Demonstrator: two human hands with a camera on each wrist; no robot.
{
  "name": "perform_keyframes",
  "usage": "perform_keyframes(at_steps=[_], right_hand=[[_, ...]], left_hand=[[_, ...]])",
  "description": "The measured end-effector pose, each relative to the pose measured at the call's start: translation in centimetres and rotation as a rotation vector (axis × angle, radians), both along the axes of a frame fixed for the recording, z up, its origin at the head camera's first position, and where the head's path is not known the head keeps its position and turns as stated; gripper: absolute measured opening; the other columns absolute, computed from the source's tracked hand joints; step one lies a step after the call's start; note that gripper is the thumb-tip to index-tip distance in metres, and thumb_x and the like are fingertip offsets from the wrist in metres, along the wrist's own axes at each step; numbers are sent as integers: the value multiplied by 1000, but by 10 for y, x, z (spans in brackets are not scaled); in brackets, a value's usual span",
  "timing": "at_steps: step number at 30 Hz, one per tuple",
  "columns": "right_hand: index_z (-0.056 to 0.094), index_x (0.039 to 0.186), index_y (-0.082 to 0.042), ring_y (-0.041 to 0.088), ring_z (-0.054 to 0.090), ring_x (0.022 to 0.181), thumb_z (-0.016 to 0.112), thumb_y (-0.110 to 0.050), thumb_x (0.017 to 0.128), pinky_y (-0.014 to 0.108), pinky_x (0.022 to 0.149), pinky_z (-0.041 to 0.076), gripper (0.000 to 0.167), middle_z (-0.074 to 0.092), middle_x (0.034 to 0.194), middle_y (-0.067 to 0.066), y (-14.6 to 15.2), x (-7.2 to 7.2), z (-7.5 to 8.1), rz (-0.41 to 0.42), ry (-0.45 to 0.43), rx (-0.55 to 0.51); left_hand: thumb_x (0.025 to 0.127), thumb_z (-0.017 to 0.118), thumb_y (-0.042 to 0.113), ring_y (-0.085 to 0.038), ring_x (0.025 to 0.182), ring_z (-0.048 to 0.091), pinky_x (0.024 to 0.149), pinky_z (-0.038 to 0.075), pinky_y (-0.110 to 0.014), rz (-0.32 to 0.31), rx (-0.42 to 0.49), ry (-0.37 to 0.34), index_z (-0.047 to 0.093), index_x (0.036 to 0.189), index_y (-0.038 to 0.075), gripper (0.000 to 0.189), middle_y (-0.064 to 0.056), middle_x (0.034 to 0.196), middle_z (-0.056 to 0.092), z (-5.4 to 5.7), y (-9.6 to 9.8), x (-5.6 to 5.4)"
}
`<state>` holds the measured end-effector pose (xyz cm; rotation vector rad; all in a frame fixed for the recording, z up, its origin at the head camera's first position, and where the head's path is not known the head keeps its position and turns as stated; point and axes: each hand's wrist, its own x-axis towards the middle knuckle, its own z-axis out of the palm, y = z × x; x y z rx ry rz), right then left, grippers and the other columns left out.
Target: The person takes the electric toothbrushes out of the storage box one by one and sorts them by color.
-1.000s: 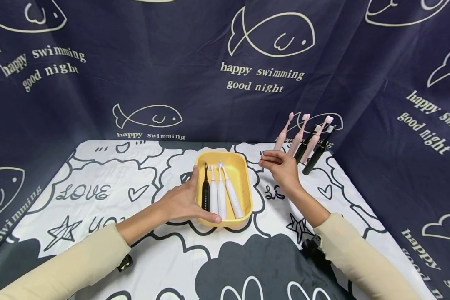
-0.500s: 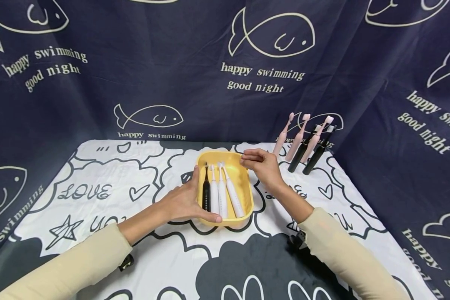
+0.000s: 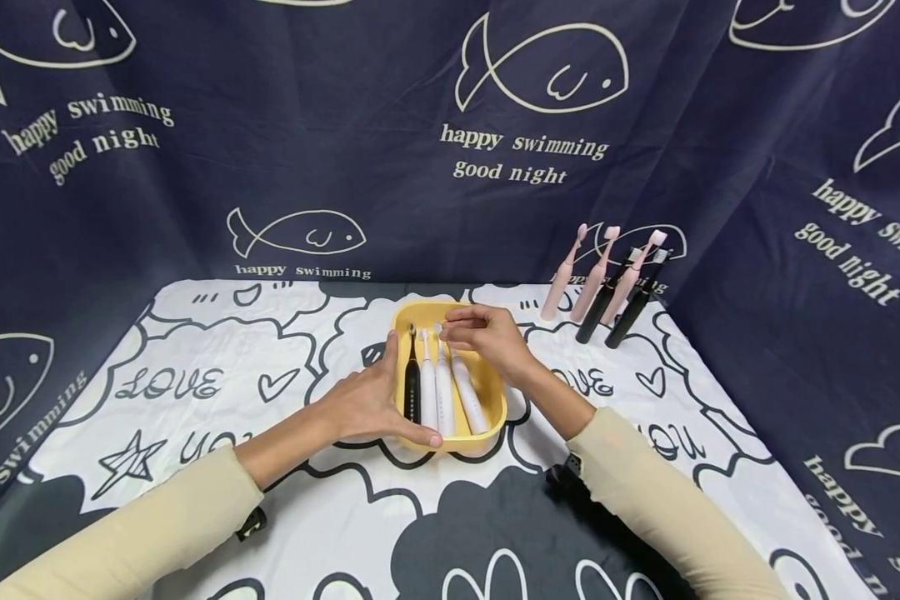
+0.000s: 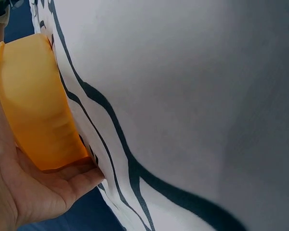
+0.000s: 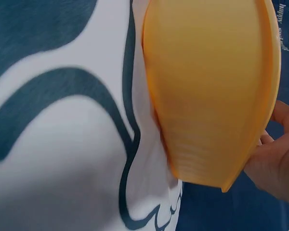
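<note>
A yellow plastic basket (image 3: 498,392) sits mid-table with several electric toothbrushes lying in it. One is a black toothbrush (image 3: 412,392) at the left; beside it lie a white toothbrush (image 3: 427,396), a second white toothbrush (image 3: 444,400) and a slanted white toothbrush (image 3: 468,400). My left hand (image 3: 367,404) holds the basket at its near left corner, thumb over the front rim, fingers along the side. Over the basket's right side, my right hand (image 3: 491,337) reaches in with fingers extended close together, fingertips right at the white brush heads. It hides the slanted toothbrush's head.
Back right on the table, several toothbrushes stand upright: a pink toothbrush (image 3: 557,287) leftmost, more pink ones, and black ones such as the black toothbrush (image 3: 630,321). A patterned white cloth (image 3: 285,500) covers the table. Dark blue fish-print curtain (image 3: 390,125) hangs behind.
My right hand has moved left from beside the standing toothbrushes to over the basket. My left hand, the basket and the toothbrushes have stayed in place.
</note>
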<state>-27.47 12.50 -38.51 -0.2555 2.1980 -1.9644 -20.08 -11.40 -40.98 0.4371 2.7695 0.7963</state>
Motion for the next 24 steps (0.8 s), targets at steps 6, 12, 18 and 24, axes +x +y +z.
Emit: perform_keyframes(at_steps=[6, 12, 18, 24], right_hand=[[71, 135, 13, 11, 81, 93, 79, -4, 101, 46, 102, 66, 38, 83, 121, 22, -12, -1, 0, 58, -6, 69], [74, 126, 15, 19, 84, 87, 76, 2, 102, 43, 93, 69, 28, 85, 109, 23, -26, -7, -5, 71, -53, 55], [75, 129, 16, 21, 85, 86, 75, 2, 103, 40, 90, 69, 29, 84, 112, 29, -38, -15, -10, 40, -78, 83], [78, 126, 12, 24, 86, 91, 78, -1, 101, 35, 86, 69, 28, 85, 112, 25, -44, -18, -16, 0, -54, 175]], left_hand=[[60, 91, 94, -37, 127, 71, 96, 60, -52, -2, 10, 14, -20, 180, 13, 182, -25, 178, 43, -2, -1, 0], [60, 90, 95, -39, 125, 72, 95, 61, -53, 5, 0, 26, -19, 180, 13, 182, -27, 175, 46, -2, 0, 1], [61, 89, 95, -42, 134, 70, 100, 60, -56, 16, -16, 20, -18, 180, 10, 181, -27, 177, 43, -2, 0, 1], [62, 89, 95, -44, 133, 70, 100, 60, -58, 3, -11, 31, -19, 179, 11, 180, -25, 180, 40, -2, 0, 1]])
